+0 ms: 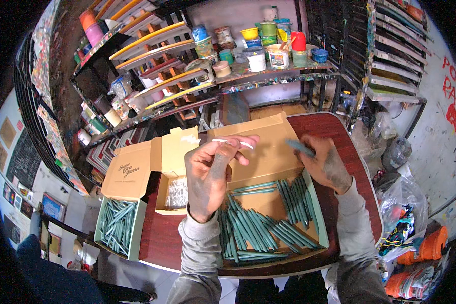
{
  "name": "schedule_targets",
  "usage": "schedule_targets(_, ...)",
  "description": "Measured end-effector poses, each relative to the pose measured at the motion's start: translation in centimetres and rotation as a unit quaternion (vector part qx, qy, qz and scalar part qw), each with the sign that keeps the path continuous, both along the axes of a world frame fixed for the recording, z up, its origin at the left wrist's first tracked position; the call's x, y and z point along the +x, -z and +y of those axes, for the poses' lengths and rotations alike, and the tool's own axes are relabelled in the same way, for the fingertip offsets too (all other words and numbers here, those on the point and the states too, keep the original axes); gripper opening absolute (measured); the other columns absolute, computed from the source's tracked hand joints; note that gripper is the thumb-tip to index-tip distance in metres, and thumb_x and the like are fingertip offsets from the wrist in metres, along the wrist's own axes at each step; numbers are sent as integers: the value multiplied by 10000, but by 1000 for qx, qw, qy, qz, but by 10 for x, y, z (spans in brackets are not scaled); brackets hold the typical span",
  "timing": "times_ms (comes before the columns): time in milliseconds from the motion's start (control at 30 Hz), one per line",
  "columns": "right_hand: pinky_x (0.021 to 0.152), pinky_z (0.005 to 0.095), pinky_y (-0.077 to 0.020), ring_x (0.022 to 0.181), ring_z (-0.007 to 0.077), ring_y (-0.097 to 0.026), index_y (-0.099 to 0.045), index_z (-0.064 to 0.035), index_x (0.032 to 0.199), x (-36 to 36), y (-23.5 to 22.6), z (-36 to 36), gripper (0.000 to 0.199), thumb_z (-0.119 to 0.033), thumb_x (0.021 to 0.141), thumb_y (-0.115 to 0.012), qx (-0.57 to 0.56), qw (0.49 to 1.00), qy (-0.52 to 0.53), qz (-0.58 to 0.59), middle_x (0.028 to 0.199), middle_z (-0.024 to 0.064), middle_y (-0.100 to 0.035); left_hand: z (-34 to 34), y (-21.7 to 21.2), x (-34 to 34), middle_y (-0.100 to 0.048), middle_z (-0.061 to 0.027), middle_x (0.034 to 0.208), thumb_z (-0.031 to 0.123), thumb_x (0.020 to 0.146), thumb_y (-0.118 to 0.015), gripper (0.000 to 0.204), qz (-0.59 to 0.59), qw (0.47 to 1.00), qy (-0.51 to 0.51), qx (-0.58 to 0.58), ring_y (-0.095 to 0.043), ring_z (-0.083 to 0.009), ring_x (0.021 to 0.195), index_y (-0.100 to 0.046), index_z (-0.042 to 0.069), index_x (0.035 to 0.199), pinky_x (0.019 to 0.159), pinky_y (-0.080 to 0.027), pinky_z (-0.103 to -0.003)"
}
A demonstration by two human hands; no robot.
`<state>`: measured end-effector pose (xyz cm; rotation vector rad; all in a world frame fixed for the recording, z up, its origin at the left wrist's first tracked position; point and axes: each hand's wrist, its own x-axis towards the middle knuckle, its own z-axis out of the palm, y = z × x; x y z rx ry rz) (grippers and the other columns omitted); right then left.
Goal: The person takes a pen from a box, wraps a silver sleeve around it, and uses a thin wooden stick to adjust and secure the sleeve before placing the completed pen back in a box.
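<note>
Left hand point(212, 169): fingers clamped on white strip point(247, 145); right hand point(325, 161): fingers clamped on green stick point(300, 147), held apart. Remaining: loose sticks point(248, 226), five o'clock; more strips point(177, 194), eight o'clock.

It's a head-worn fisheye — pointed down, left hand point(207, 177) and right hand point(325, 163) pretty close, shelf point(268, 81) farther off at twelve o'clock.

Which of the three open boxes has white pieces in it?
The small middle box, between the left box and the large right box: it alone holds white pieces; the other two hold grey-green sticks.
</note>
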<state>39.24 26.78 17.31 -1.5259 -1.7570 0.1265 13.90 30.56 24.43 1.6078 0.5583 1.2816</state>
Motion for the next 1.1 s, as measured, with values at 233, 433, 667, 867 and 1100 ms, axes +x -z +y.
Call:
schedule_targets(233, 681, 440, -515, 798, 392, -653, -577, -18, 1007, 20, 83, -66, 255, 3, 766, -656, -63, 997, 18, -29, 854, 193, -643, -11, -5, -7, -724, -179, 888, 226, 883, -491, 312, 40, 995, 95, -6, -603, -123, 655, -649, -16, 765, 515, -393, -232)
schedule_targets(433, 754, 451, -511, 905, 390, -653, -548, -38, 1067, 13, 105, -81, 262, -46, 827, -653, -56, 991, 38, 116, 937, 180, -652, -12, -3, -16, -682, -150, 757, 80, 892, -416, 282, 60, 980, 188, -18, -693, -218, 807, -588, -26, 695, 675, -510, -305)
schedule_targets(667, 792, 296, -465, 841, 126, -573, -581, -41, 1150, 5, 62, -99, 295, -75, 872, -672, -20, 943, 64, 325, 950, 24, -637, -16, 0, -9, -701, -162, 800, 115, 904, -476, 277, 98, 951, 294, -10, -641, -139, 697, -565, -5, 670, 594, -485, -256)
schedule_targets(867, 665, 222, -483, 872, 98, -629, -629, -3, 1076, -72, -52, -84, 206, -118, 914, -683, 65, 872, -143, 463, 956, 47, -655, -27, -8, -8, -712, -176, 841, 76, 882, -481, 230, 111, 935, 335, -40, -599, -96, 668, -541, -8, 677, 563, -479, -235)
schedule_targets(1100, 574, 230, -463, 709, 74, -608, -655, -2, 994, -90, -72, -79, 158, -116, 894, -700, -14, 886, -165, 433, 903, 44, -667, -30, -9, -8, -711, -129, 801, 78, 882, -523, 181, 157, 947, 280, 23, -660, -123, 656, -646, -7, 780, 566, -509, -265)
